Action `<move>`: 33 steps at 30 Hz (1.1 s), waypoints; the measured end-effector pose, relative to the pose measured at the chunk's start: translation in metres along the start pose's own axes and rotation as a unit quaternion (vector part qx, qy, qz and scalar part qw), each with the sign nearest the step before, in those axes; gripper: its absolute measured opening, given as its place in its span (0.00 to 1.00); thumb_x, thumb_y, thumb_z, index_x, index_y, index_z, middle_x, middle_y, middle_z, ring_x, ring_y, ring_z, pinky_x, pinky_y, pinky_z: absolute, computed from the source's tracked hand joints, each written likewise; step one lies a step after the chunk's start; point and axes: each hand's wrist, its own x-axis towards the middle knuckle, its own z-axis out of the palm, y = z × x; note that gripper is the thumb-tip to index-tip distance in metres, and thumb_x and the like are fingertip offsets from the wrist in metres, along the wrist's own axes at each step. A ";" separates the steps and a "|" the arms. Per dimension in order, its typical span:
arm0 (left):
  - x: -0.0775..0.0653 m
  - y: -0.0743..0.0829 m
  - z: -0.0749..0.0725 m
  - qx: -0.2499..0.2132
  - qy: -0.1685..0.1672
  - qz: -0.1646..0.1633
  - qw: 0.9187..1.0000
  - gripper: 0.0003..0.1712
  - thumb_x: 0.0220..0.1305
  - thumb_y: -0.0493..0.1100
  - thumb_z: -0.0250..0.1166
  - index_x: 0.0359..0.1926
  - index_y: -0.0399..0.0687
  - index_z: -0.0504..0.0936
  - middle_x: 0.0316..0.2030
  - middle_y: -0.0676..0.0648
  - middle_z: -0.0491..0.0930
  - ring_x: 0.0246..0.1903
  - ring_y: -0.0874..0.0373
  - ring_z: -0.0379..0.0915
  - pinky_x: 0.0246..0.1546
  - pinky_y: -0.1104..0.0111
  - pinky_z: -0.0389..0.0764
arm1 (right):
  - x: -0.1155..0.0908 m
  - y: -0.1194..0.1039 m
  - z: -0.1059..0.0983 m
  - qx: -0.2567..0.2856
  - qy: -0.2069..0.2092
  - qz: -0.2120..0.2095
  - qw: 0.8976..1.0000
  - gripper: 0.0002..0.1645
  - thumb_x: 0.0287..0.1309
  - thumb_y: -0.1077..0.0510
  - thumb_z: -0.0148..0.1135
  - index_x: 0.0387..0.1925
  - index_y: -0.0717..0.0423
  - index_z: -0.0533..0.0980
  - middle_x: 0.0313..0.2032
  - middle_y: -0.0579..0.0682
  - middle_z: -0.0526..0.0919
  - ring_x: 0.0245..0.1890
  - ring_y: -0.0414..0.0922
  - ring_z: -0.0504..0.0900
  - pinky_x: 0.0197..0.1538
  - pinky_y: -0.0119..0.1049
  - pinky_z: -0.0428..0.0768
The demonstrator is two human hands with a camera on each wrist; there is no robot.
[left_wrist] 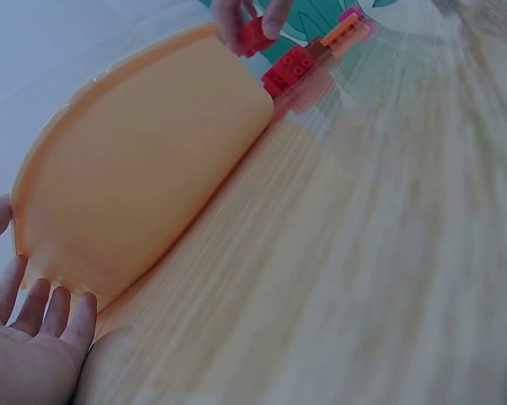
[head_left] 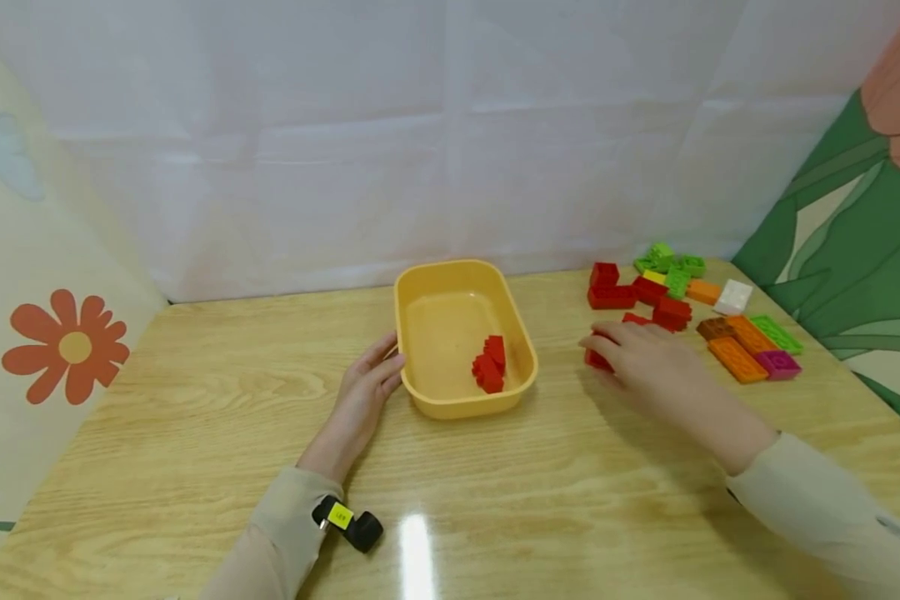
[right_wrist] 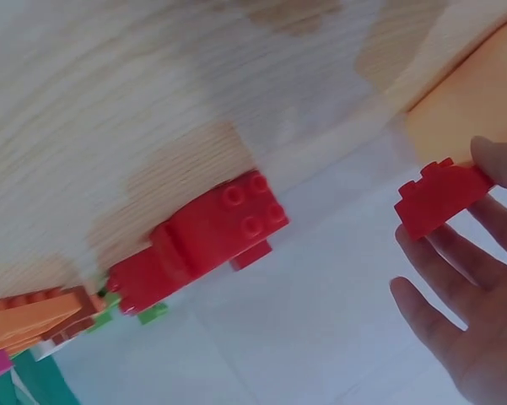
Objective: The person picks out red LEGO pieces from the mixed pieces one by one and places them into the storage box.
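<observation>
A yellow plastic bin [head_left: 465,408] stands on the table, holding a few red toy bricks [head_left: 490,375] toward its near right side. My left hand [head_left: 363,392] rests against the bin's left outer wall. In the left wrist view its fingertips [left_wrist: 35,291] touch the wall, fairly straight. To the right of the bin, my right hand [head_left: 656,362] pinches a red toy brick [right_wrist: 443,198] between thumb and fingers; the right wrist view shows it raised off the table. Beyond and beside this hand lie more red bricks [head_left: 611,296], partly hidden by it.
Green bricks [head_left: 656,258], a white brick [head_left: 733,296], orange bricks [head_left: 737,360] and a magenta brick [head_left: 778,364] are grouped at the table's right side. A white cloth [head_left: 307,167] hangs behind the table [head_left: 217,400].
</observation>
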 end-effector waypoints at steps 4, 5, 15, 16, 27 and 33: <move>0.000 -0.001 0.000 0.001 0.004 -0.001 1.000 0.32 0.65 0.34 0.53 0.69 0.37 0.58 0.71 0.39 0.58 0.65 0.51 0.58 0.46 0.84 0.78 | 0.010 -0.006 0.003 0.000 0.026 -0.003 1.000 0.22 0.50 0.53 0.66 0.47 0.59 0.78 0.50 0.62 0.81 0.50 0.58 0.77 0.52 0.61 0.79; 0.000 -0.001 0.000 0.001 0.005 0.001 1.000 0.32 0.65 0.34 0.53 0.69 0.37 0.58 0.70 0.38 0.58 0.65 0.51 0.58 0.45 0.84 0.79 | 0.013 -0.008 0.003 0.001 0.030 -0.003 1.000 0.22 0.51 0.53 0.66 0.47 0.58 0.78 0.50 0.62 0.81 0.50 0.58 0.77 0.52 0.60 0.80; 0.001 -0.003 0.000 -0.004 0.007 -0.004 1.000 0.32 0.65 0.34 0.54 0.69 0.37 0.58 0.70 0.39 0.59 0.64 0.52 0.60 0.45 0.84 0.79 | 0.036 -0.018 -0.004 0.007 0.069 0.008 0.998 0.23 0.52 0.48 0.65 0.48 0.56 0.78 0.50 0.60 0.81 0.46 0.55 0.78 0.46 0.54 0.84; 0.001 -0.003 0.000 -0.004 0.006 -0.003 1.000 0.32 0.65 0.34 0.54 0.69 0.37 0.58 0.70 0.39 0.59 0.64 0.51 0.60 0.45 0.84 0.79 | 0.038 -0.020 -0.005 0.008 0.072 0.008 0.997 0.24 0.52 0.48 0.65 0.48 0.56 0.78 0.50 0.60 0.81 0.45 0.55 0.79 0.45 0.53 0.84; 0.001 -0.002 0.001 0.002 0.003 0.000 1.000 0.32 0.66 0.34 0.53 0.69 0.37 0.58 0.70 0.39 0.59 0.64 0.52 0.60 0.46 0.84 0.79 | 0.059 -0.037 -0.014 0.065 0.061 0.015 0.996 0.26 0.54 0.47 0.64 0.52 0.57 0.77 0.52 0.60 0.80 0.49 0.56 0.77 0.53 0.54 0.81; 0.000 0.000 0.000 0.004 -0.002 -0.001 1.000 0.31 0.66 0.34 0.52 0.70 0.38 0.58 0.70 0.40 0.59 0.64 0.52 0.60 0.48 0.83 0.78 | 0.070 -0.043 -0.009 0.105 0.036 0.002 0.994 0.26 0.56 0.48 0.62 0.53 0.57 0.76 0.54 0.59 0.79 0.54 0.56 0.74 0.60 0.56 0.76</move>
